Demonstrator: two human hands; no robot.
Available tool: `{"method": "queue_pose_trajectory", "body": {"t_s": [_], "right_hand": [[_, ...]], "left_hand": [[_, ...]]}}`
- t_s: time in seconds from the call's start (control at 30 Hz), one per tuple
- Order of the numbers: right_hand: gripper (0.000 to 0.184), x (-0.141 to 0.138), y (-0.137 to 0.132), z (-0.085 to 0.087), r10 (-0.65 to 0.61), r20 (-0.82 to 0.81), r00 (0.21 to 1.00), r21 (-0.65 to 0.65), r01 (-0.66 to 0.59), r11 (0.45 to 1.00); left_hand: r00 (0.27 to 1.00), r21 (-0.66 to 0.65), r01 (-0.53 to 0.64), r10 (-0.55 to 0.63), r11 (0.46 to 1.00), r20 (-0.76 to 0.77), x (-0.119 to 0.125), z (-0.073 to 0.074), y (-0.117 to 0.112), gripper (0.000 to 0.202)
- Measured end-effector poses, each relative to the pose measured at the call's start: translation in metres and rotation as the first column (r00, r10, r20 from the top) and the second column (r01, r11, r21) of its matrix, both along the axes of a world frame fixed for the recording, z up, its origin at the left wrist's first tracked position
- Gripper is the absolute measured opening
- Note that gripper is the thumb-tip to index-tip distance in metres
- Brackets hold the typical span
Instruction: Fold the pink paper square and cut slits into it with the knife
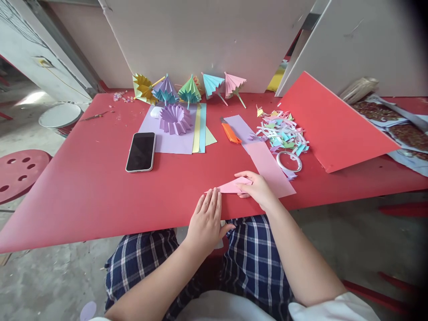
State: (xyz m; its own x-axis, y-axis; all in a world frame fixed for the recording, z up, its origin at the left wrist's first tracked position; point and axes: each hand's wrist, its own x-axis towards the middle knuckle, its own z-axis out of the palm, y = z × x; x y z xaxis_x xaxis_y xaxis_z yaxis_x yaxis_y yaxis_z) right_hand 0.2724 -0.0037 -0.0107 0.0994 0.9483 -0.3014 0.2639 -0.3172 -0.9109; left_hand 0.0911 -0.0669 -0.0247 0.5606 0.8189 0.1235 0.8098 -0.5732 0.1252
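Note:
A folded pink paper (230,185), narrow and pointed at its left end, lies near the front edge of the red table (100,187). My left hand (207,218) is flat with its fingers stretched out, the fingertips pressing on the pointed end. At the wider right end, my right hand (256,189) grips the folded paper between thumb and fingers. A flat pink sheet (270,167) lies just beyond my right hand, overlapping a lilac strip (239,125). An orange box cutter (230,133) rests beside that strip.
Several folded paper umbrellas (167,91) line the back. A pleated purple ring (175,119) sits on coloured sheets (174,145), with a phone (141,151) alongside. To the right are a tape roll (299,164), paper shreds (282,129) and a tilted red board (341,125).

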Motion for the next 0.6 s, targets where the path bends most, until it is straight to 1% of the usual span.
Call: {"method": "queue_pose_trajectory", "body": {"t_s": [0.03, 0.07, 0.1, 0.13, 0.17, 0.2, 0.23, 0.27, 0.3, 0.33, 0.37, 0.4, 0.5, 0.6], "right_hand": [[0.029, 0.001, 0.0, 0.001, 0.021, 0.094, 0.995, 0.013, -0.022, 1.0], [0.03, 0.003, -0.001, 0.002, 0.03, 0.226, 0.974, 0.049, -0.042, 0.998], [0.032, 0.003, -0.002, 0.003, 0.017, 0.38, 0.925, 0.113, -0.064, 0.992], [0.033, 0.003, -0.004, 0.005, -0.02, 0.526, 0.85, 0.198, -0.1, 0.975], [0.033, 0.002, -0.006, 0.006, -0.072, 0.64, 0.765, 0.287, -0.151, 0.946], [0.031, -0.001, -0.008, 0.008, -0.118, 0.711, 0.693, 0.362, -0.218, 0.906], [0.026, -0.004, -0.01, 0.008, -0.138, 0.747, 0.65, 0.419, -0.3, 0.857], [0.021, -0.008, -0.011, 0.008, -0.131, 0.763, 0.633, 0.455, -0.383, 0.804], [0.019, -0.013, -0.012, 0.007, -0.087, 0.773, 0.629, 0.464, -0.465, 0.754], [0.019, -0.017, -0.013, 0.004, -0.045, 0.776, 0.629, 0.463, -0.519, 0.719], [0.019, -0.02, -0.012, 0.001, -0.021, 0.771, 0.636, 0.466, -0.542, 0.699], [0.019, -0.022, -0.012, -0.003, 0.005, 0.765, 0.644, 0.465, -0.558, 0.688], [0.019, -0.021, -0.01, -0.013, 0.009, 0.741, 0.672, 0.479, -0.538, 0.694], [0.02, -0.014, -0.01, -0.018, 0.008, 0.732, 0.681, 0.481, -0.525, 0.702]], "left_hand": [[1.0, -0.001, 0.004, -0.004, 1.0, -0.012, -0.001, 0.0, 0.002, 0.082], [1.0, 0.0, 0.007, -0.007, 1.0, -0.016, -0.002, 0.0, 0.003, 0.081], [1.0, 0.003, 0.006, -0.006, 1.0, -0.016, -0.003, 0.001, 0.005, 0.081], [1.0, 0.005, 0.005, -0.005, 1.0, -0.015, -0.004, 0.001, 0.006, 0.08], [1.0, 0.008, 0.004, -0.004, 1.0, -0.015, -0.005, 0.002, 0.007, 0.079], [1.0, 0.013, 0.005, -0.005, 1.0, -0.014, -0.005, 0.002, 0.008, 0.079], [1.0, 0.019, 0.007, -0.007, 1.0, -0.012, -0.005, 0.002, 0.008, 0.078], [1.0, 0.025, 0.012, -0.011, 1.0, -0.01, -0.005, 0.002, 0.009, 0.077], [1.0, 0.032, 0.015, -0.015, 0.999, -0.005, -0.005, 0.002, 0.009, 0.076], [1.0, 0.038, 0.017, -0.017, 0.999, 0.0, -0.005, 0.002, 0.009, 0.076], [1.0, 0.044, 0.014, -0.015, 0.999, 0.007, -0.005, 0.002, 0.01, 0.075], [1.0, 0.047, 0.012, -0.012, 0.999, 0.013, -0.006, 0.003, 0.01, 0.073], [1.0, 0.05, -0.014, 0.013, 0.999, 0.026, -0.011, 0.005, 0.009, 0.069], [0.998, 0.077, -0.068, 0.067, 0.995, 0.022, -0.023, 0.006, 0.006, 0.066]]}}
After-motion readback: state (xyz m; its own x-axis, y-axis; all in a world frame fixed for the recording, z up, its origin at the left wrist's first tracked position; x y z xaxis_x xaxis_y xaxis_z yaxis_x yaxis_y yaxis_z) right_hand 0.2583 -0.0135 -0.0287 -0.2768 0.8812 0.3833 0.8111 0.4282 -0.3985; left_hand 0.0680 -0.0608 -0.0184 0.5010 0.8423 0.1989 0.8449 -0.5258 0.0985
